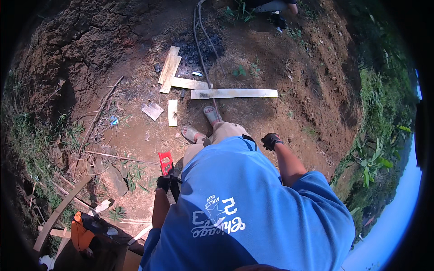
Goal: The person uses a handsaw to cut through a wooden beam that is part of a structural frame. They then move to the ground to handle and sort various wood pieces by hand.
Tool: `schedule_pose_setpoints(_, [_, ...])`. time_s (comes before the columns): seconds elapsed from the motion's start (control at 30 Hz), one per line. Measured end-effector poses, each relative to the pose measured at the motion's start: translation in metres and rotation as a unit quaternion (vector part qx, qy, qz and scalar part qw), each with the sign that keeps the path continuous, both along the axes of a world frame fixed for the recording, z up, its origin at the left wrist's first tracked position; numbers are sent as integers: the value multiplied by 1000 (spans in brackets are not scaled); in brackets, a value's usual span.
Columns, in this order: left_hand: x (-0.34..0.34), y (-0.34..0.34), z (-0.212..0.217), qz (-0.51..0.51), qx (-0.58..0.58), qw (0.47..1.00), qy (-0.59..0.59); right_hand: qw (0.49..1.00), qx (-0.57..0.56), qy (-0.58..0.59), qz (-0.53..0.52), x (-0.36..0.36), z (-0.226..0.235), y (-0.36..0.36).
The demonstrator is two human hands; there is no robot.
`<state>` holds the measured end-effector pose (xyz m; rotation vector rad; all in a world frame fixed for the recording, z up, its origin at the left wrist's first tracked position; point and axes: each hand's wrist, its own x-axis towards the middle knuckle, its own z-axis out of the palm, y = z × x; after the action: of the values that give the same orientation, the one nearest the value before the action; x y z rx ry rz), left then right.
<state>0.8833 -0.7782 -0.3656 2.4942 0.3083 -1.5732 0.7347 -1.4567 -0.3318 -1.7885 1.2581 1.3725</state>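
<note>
My left hand [162,183], in a black glove, hangs at my side and grips a handsaw [166,163] with a red end that points forward. My right hand [271,141], also in a black glove, hangs by my right hip with the fingers curled and nothing visible in it. I stand on bare brown earth in a blue shirt and sandals [211,115]. A long pale plank [233,93] lies crosswise just ahead of my feet. Shorter boards [169,70] and a small offcut [172,113] lie to its left.
A dark patch of ash [199,50] with two thin hoses or sticks [197,40] running through it lies beyond the planks. Another person [271,7] crouches at the far edge. An orange object [81,232] and curved wooden slats [58,212] lie lower left. A grassy slope drops away on the right.
</note>
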Motion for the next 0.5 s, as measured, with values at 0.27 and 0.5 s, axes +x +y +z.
schedule_pose_setpoints(0.27, [99, 7, -61, -104, -25, 983, -150, 985, -18, 65, -157, -69, 25, 32])
schedule_pose_setpoints(0.5, [67, 6, -21, 2, -17, 992, -123, 998, 64, -1, 6, 60, -19, 53])
